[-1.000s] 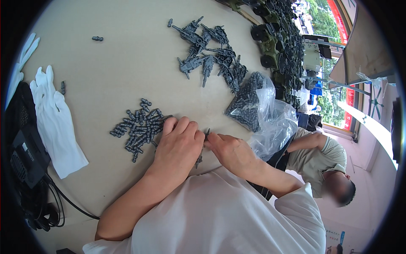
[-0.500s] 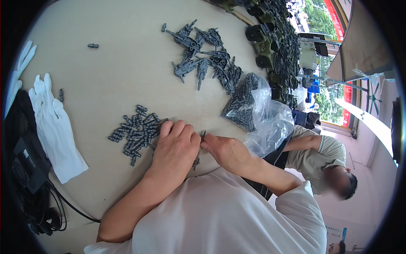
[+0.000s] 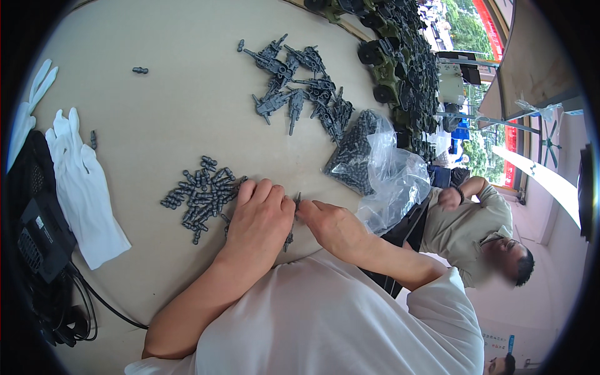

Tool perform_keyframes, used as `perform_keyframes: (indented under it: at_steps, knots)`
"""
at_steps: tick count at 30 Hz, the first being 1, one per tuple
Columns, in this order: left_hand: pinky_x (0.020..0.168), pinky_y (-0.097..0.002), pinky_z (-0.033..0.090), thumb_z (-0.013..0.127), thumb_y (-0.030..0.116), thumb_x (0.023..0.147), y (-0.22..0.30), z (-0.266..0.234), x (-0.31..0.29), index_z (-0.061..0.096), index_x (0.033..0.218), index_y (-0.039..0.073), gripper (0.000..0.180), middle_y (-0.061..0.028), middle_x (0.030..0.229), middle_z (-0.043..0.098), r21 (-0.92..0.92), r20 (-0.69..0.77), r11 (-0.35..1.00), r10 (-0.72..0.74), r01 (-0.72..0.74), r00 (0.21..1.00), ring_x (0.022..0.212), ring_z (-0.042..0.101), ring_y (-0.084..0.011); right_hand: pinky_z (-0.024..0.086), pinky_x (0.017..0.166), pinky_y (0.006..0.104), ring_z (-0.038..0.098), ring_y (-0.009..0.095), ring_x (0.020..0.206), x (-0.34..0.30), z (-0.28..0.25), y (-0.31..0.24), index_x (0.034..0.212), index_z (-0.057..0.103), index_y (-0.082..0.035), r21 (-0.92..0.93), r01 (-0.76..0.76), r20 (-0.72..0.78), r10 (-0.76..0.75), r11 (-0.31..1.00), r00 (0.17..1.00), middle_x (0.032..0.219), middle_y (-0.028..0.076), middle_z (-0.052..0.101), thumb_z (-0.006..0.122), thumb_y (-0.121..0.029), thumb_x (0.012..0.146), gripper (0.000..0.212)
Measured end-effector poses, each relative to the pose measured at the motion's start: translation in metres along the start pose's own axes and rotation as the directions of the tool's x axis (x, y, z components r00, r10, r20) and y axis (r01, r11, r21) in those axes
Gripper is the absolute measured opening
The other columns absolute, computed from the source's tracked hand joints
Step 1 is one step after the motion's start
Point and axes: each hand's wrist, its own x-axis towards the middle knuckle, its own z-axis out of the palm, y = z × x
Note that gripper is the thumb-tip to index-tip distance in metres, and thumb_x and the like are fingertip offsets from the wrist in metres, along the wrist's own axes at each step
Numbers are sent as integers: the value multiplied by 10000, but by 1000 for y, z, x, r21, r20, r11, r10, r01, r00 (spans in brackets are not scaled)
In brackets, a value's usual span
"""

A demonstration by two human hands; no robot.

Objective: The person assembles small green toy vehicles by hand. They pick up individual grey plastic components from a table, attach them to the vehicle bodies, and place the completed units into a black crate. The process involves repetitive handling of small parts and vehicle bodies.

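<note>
My left hand [image 3: 261,215] is closed, its fingers curled around a grey plastic toy gun part [image 3: 288,241] near the table's front edge. From the right, my right hand [image 3: 334,226] pinches the same part; its thin tip pokes up between the two hands, while the middle is hidden by my fingers. Just left of my left hand lies a pile of small grey peg-like plastic pieces [image 3: 201,195]. Farther off, a cluster of grey toy gun assemblies [image 3: 294,103] is spread on the table. A clear plastic bag [image 3: 400,187] full of small dark grey pieces rests beyond my right hand.
White gloves [image 3: 87,194] lie at the left beside a black device [image 3: 39,234] with cables. Loose grey pegs [image 3: 140,70] sit apart on the table [image 3: 181,119]. Green toy vehicles [image 3: 387,81] are massed at the far right. A person [image 3: 469,219] sits to the right.
My hands keep nearly the same places, still on the toy gun part. The person at the right has raised a hand and forearm. The whole view has shifted slightly.
</note>
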Motion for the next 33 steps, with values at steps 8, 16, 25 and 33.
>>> perform_keyframes:
  at_steps: [8,16,25,33]
  knots:
    - [941,-374,345,652,75,768,1,0,-4,649,925,-7,177,-95,950,582,-20,1,1000,3,-3,1000,989,507,-227,533,665,408,643,347,745,0,-5,-12,981,490,3,-30,-35,95,37,999,995,809,173,607,525,4,816,168]
    - [912,-373,351,619,67,738,3,5,-3,656,862,39,132,-65,880,576,93,-98,994,61,-51,993,959,513,-208,538,701,408,655,342,801,-4,-1,-6,981,500,-6,-10,-2,-8,2,1000,1000,863,172,629,512,-19,840,142]
    - [891,-391,339,748,118,731,18,-4,-14,670,1011,52,298,-54,927,596,165,-160,985,-31,58,987,963,526,-216,522,660,426,648,345,773,-2,6,7,941,544,-38,31,61,-179,-54,998,982,805,156,632,531,-183,930,146]
    - [859,-378,343,724,102,759,16,-2,-13,657,945,47,205,-49,926,571,69,-158,998,7,4,987,950,537,-213,516,635,454,652,351,735,0,13,10,917,548,-41,-7,56,-217,-56,998,975,756,150,642,535,-261,948,223]
